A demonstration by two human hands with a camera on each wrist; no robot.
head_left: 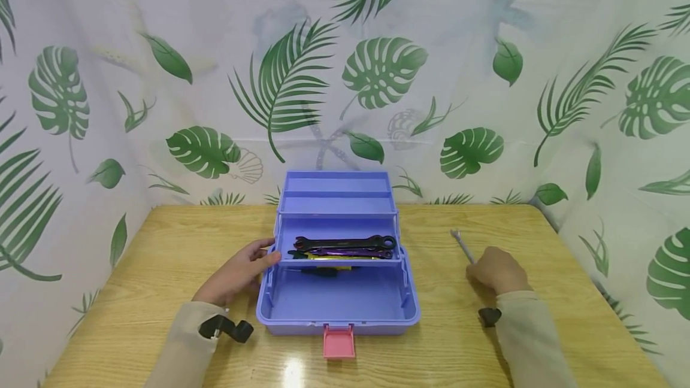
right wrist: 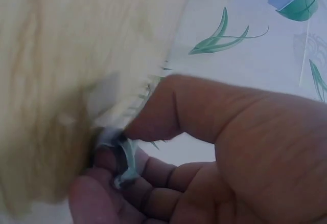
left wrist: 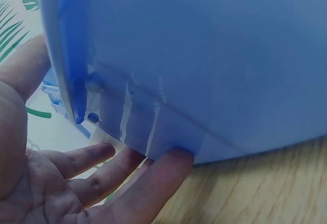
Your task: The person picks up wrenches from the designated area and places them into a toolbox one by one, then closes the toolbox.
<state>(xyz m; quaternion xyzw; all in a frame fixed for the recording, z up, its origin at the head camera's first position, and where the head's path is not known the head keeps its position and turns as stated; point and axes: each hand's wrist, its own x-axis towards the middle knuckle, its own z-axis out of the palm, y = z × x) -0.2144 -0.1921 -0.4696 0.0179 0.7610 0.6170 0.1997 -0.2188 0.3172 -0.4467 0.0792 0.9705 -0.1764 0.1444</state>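
A periwinkle-blue toolbox (head_left: 339, 301) stands unfolded on the table, its upper tray (head_left: 347, 225) raised over the bottom compartment. Resting at its left side is my left hand (head_left: 239, 271), the thumb at the tray's edge; in the left wrist view, loosely straight fingers (left wrist: 158, 183) lie against the outer wall. To the right of the box, my right hand (head_left: 501, 271) grips a silver wrench (head_left: 462, 245) near one end, the other end pointing away from me. Close up, the fingers curl round the wrench's end (right wrist: 127, 162), blurred and partly covered.
In the tray lie a black wrench (head_left: 345, 243), a purple wrench (head_left: 353, 252) and yellow-and-black tools partly hidden below. A pink latch (head_left: 339, 343) hangs at the box's front. Behind the wooden table (head_left: 199, 232) hangs a leaf-patterned cloth (head_left: 474, 76).
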